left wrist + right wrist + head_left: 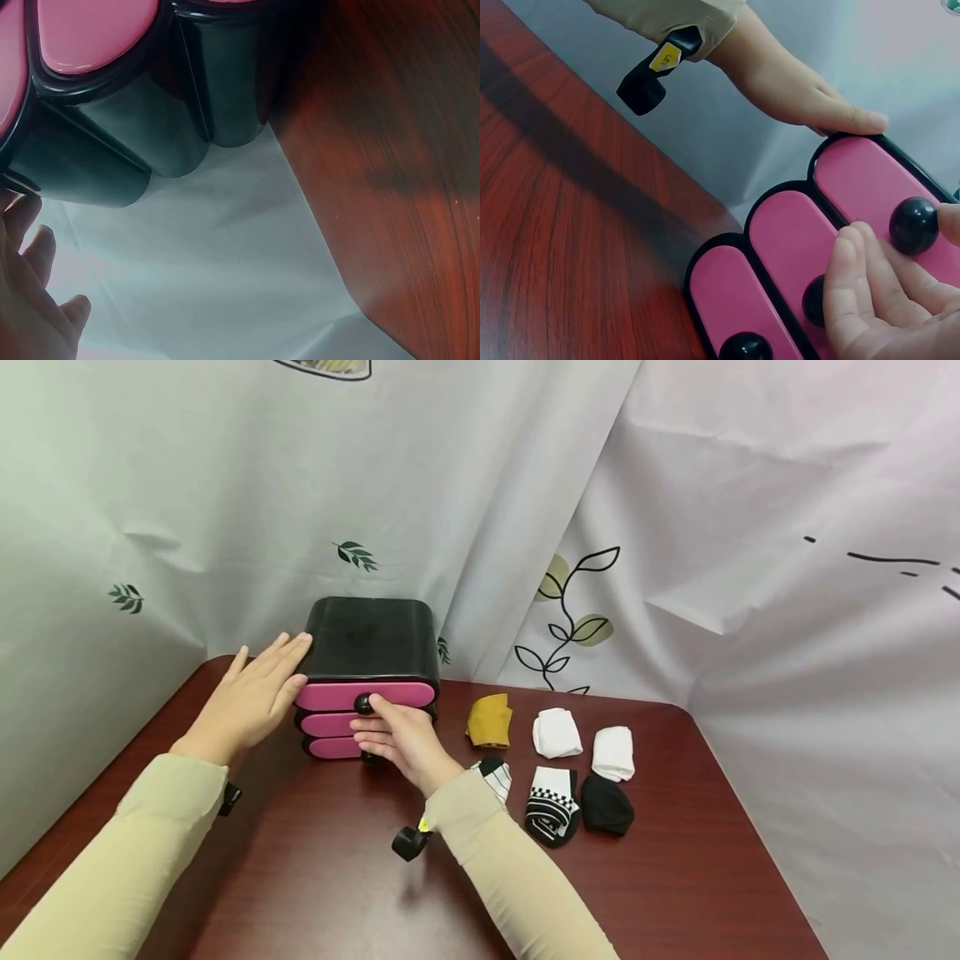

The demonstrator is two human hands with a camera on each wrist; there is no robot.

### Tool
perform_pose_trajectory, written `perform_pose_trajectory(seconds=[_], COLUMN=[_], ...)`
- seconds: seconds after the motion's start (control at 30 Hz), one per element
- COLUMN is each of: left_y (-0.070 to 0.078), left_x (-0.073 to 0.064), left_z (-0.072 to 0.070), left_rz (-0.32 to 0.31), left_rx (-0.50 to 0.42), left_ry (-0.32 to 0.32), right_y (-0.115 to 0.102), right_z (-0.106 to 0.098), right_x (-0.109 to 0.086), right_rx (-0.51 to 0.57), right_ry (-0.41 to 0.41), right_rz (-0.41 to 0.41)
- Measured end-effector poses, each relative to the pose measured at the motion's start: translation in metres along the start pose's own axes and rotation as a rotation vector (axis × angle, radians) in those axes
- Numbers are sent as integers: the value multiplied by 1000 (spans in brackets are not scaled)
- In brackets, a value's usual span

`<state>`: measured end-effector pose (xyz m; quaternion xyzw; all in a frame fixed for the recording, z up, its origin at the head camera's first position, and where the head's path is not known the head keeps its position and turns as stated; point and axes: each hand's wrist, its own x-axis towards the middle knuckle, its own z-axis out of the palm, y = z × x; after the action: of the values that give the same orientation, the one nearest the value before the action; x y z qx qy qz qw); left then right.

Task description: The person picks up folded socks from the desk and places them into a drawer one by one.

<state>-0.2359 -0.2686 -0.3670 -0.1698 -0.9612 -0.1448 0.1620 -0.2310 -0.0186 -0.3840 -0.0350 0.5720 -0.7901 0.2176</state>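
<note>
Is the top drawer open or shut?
Shut, it seems: the top drawer's pink front sits within its black rim, no gap showing in the right wrist view. The right hand is at its knob.

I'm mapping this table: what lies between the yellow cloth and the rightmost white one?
In the head view, another white cloth lies between the yellow cloth and the rightmost white one, with bare tabletop either side.
</note>
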Motion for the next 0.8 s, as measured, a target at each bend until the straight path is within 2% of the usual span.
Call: perform_pose_trajectory(seconds=[0.23, 0.57, 0.8], left_y=[1, 1, 0], left_x=[0, 4, 4], left_z=[-1, -11, -11], left_rz=[-1, 4, 20], left_rx=[-29, -61, -40], left_ry=[-25, -122, -98], right_y=[1, 7, 15], right_z=[1, -1, 3], right_x=[-1, -9, -21], right_rx=[9, -18, -40], right_ry=[26, 41, 59], right_rz=[-13, -55, -116])
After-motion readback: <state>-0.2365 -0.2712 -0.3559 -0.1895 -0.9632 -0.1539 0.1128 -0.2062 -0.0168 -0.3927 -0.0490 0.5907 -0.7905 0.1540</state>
